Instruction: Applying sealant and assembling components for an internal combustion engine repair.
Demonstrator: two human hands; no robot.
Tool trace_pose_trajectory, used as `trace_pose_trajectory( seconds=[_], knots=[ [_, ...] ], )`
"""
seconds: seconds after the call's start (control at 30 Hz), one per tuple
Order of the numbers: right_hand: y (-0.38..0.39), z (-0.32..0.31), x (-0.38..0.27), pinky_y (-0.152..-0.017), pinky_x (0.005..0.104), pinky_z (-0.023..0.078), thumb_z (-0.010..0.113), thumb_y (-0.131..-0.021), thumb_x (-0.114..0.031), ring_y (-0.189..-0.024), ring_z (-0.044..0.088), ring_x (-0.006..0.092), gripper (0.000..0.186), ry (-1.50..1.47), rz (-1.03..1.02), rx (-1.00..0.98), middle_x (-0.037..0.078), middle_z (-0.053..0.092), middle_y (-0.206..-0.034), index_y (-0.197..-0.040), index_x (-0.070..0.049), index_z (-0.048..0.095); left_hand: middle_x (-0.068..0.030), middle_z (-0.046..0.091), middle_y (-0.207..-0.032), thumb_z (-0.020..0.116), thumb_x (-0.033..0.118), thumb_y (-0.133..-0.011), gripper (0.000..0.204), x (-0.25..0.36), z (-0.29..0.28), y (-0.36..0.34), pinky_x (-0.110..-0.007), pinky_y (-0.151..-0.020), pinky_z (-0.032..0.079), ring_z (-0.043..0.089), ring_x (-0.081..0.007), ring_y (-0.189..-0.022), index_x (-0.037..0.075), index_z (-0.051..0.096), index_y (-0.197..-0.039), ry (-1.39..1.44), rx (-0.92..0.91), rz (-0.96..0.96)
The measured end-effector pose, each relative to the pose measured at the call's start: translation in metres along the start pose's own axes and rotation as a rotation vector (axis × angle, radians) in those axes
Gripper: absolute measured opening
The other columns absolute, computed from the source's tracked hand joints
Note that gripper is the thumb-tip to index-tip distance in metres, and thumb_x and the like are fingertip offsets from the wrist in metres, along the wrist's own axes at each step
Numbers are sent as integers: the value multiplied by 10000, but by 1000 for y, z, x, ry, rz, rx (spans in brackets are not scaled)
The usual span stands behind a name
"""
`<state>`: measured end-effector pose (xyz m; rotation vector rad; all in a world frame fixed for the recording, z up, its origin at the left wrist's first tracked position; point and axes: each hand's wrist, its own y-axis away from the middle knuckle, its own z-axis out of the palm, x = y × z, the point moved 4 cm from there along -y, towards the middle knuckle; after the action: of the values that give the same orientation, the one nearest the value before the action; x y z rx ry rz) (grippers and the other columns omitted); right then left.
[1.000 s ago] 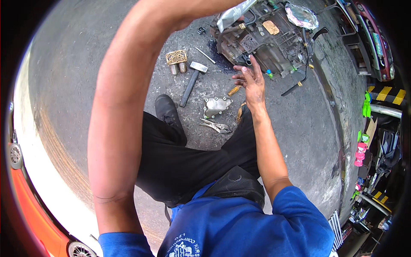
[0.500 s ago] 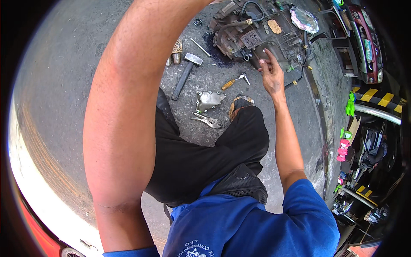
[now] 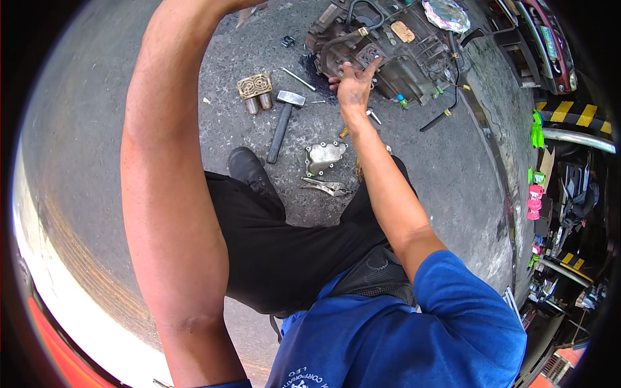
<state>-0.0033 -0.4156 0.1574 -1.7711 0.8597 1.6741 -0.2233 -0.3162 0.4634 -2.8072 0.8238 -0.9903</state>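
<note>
Your right hand (image 3: 352, 87) rests open-fingered against the greasy gearbox (image 3: 388, 45), gripping nothing. Your left arm rises out of view; its grip can't be told. A hammer (image 3: 283, 123) lies nearby.

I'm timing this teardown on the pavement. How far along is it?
Done: a metal cover plate is off and lies on the ground beside pliers, a hammer and a brass valve block. In hand: the right hand rests on the gearbox housing, fingers spread, no tool in its grip; the left hand is out of view. Left: the housing looks largely assembled, hoses attached.
</note>
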Motion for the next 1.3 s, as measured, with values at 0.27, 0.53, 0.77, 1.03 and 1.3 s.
trace_pose_trajectory(
  seconds=[0.27,0.53,0.77,1.03,1.3],
  knots=[
    [-8,15,7,-560,332,557,571,-1050,-101,-632,672,212,971,114,-120,103,159,630,-951,-1630,-30,-204,-336,612,-689,626,326,-911,492,-7,-1,-3,-508,-704,521,685,-438,-699,-156,652,-817,-51,-10,15],
    [-21,7,18,-881,423,539,608,-991,-136,-853,706,327,1009,346,-163,183,183,690,-934,-1631,21,-155,-365,627,-738,642,324,-915,486,-7,-4,-6,-511,-716,529,706,-443,-736,-157,661,-844,-54,-23,33],
    [-25,5,26,-963,417,503,616,-978,-141,-947,702,344,1025,295,-147,164,177,702,-941,-1627,31,-158,-375,640,-766,647,325,-913,489,-7,0,-1,-513,-732,539,711,-455,-761,-160,673,-861,-93,65,88],
    [-34,7,22,-893,379,531,619,-979,-118,-864,695,294,1033,355,-202,226,173,693,-911,-1613,50,-179,-380,636,-783,655,334,-904,483,-5,3,-12,-511,-732,535,703,-470,-768,-148,677,-884,-131,11,34],
    [-28,13,7,-1055,399,465,612,-964,-131,-1052,700,409,1045,366,-171,233,283,724,-1030,-1584,100,-196,-338,619,-715,659,341,-901,490,1,5,-12,-491,-694,522,683,-402,-688,-145,657,-844,-134,-14,-6]
  ],
)
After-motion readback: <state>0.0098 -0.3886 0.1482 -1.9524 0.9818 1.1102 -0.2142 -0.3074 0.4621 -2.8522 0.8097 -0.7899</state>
